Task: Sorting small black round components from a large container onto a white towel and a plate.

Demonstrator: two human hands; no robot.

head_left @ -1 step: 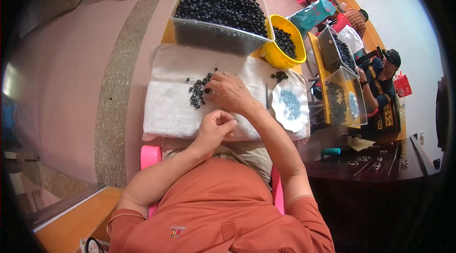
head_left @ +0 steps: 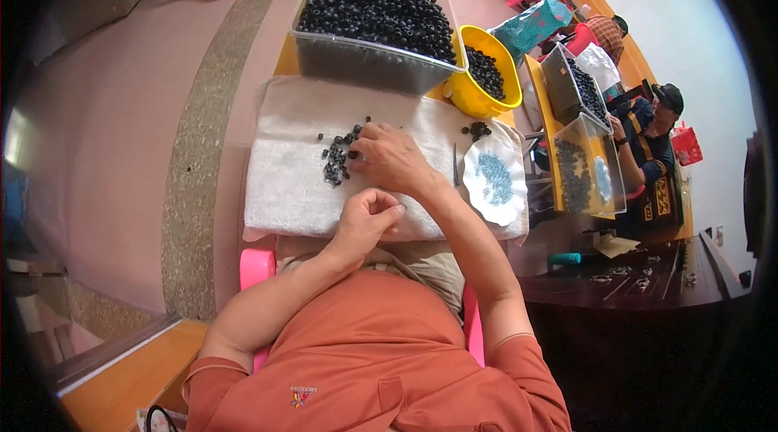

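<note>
A loose pile of small black cylindrical pieces (head_left: 336,166) lies on a white towel (head_left: 279,197). Over the pile's right side, my right hand (head_left: 393,158) has its fingers bent together, with one small black piece at the fingertips. Closer to my body, my left hand (head_left: 365,225) is closed, thumb against forefinger; whatever sits in that pinch is too small to make out. To the right, a white scalloped dish (head_left: 506,211) carries tiny pale-blue bits. Beside the dish lies a thin dark tool (head_left: 455,164), and a few black pieces (head_left: 478,130) rest above it.
A large clear bin (head_left: 365,63) full of black pieces stands beyond the towel, next to a yellow tub (head_left: 478,100) of more pieces. At right, a person (head_left: 652,136) sits by another clear box (head_left: 596,189). A dark table (head_left: 632,282) is at lower right.
</note>
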